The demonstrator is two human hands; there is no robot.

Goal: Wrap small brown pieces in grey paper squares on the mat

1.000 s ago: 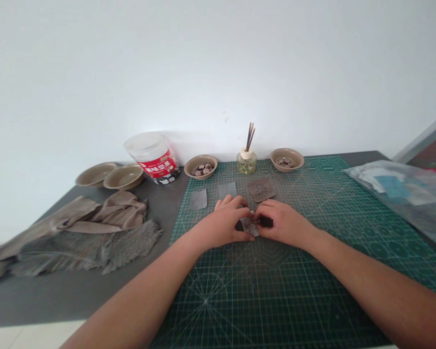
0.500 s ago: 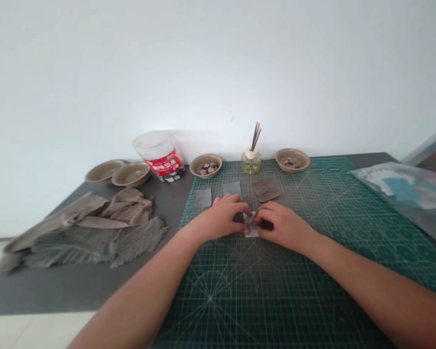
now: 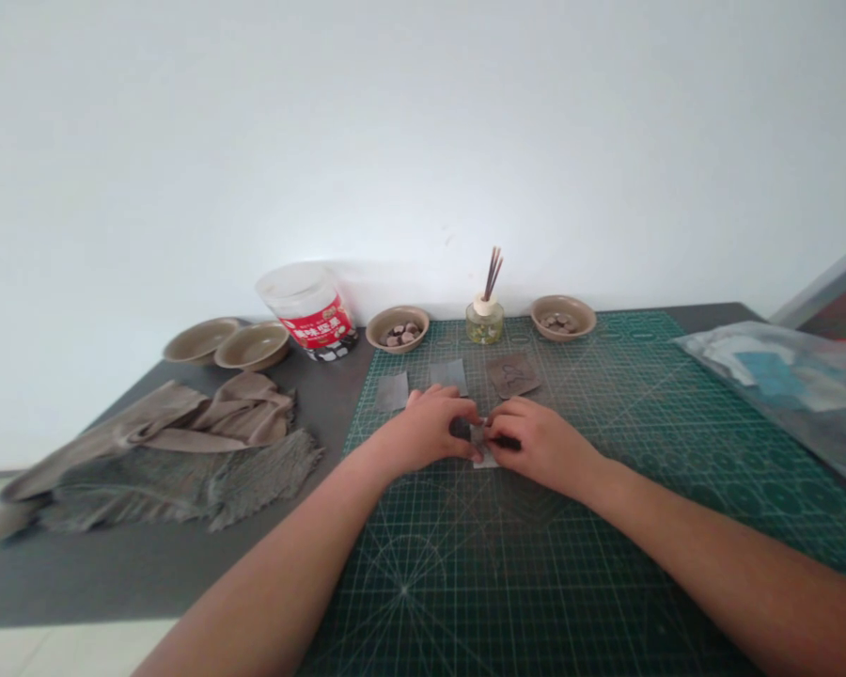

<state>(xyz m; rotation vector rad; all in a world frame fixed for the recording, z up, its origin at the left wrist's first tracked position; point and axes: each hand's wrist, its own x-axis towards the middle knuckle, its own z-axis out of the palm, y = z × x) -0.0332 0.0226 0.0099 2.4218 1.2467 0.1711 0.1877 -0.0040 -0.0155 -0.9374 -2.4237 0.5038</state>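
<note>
On the green cutting mat (image 3: pixel 536 583) lies a small pale grey square piece (image 3: pixel 485 460), partly covered by my fingers. My left hand (image 3: pixel 433 428) curves round its left side, thumb and forefinger pressing on it. From the right, my right hand (image 3: pixel 536 440) pinches at its upper part with bent fingers; whatever is between the fingertips is hidden. Just beyond my hands are a grey square (image 3: pixel 393 391), another grey square (image 3: pixel 448 373) partly behind my left hand, and a brown square (image 3: pixel 513 374) with a dark line drawing.
Along the wall stand a bowl of brownish round pieces (image 3: pixel 398 344), a reed diffuser (image 3: pixel 484 324) and a second such bowl (image 3: pixel 564 334). Leftward are a red-labelled tub (image 3: pixel 317 324), two bowls (image 3: pixel 254 361) and crumpled cloths (image 3: pixel 204 451). A clear plastic bag (image 3: pixel 810 385) lies right.
The view has tilted slightly, so everything sits a little lower. My fingers have shifted slightly, with both hands still at the pale piece.
</note>
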